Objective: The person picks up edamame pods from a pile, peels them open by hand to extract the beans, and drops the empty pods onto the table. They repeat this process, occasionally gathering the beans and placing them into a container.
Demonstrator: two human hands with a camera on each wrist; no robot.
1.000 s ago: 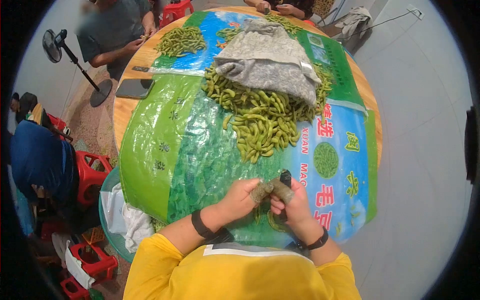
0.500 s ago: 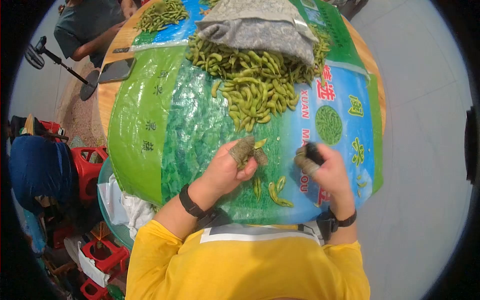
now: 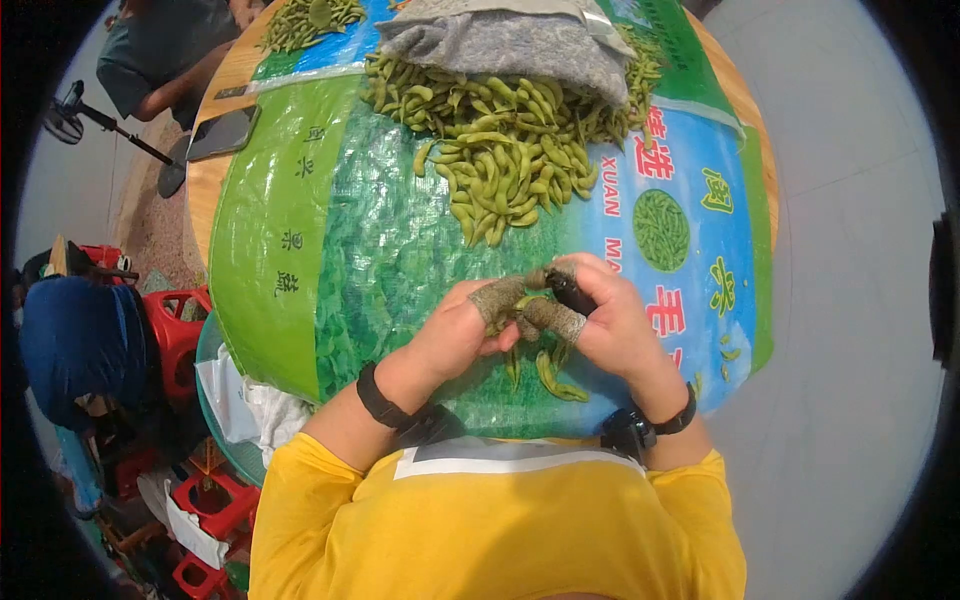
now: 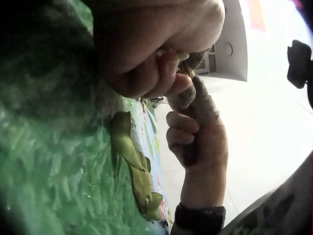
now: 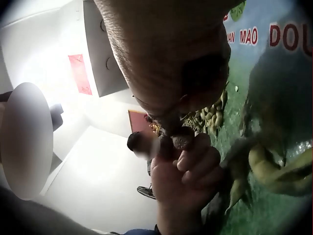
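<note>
Head view shows my left hand (image 3: 455,340) and right hand (image 3: 612,325) meeting above the near part of the printed sheet (image 3: 380,250).

1. Left hand: wrapped thumb and forefinger pinch one pod (image 3: 530,298). The pod is green, short and slightly curved, and is mostly covered by the fingers. It is held off the sheet, between the two hands.
2. Right hand: fingers curled round one black tool (image 3: 570,292), with the wrapped thumb lying against the pod. I cannot tell what kind of tool it is.
3. Left wrist view: the left hand (image 4: 156,49) sits uppermost and the right hand (image 4: 198,142) below it, fingertips touching.
4. Loose pods (image 3: 555,380): about three, lying on the sheet directly beneath the hands.
5. Pod heap (image 3: 500,150): one, further across the sheet; too many pods to count.
6. Grey cloth (image 3: 510,45): one, resting on the far side of the heap.
7. Phone (image 3: 222,133): one, on the table (image 3: 205,195) at the left edge.
</note>
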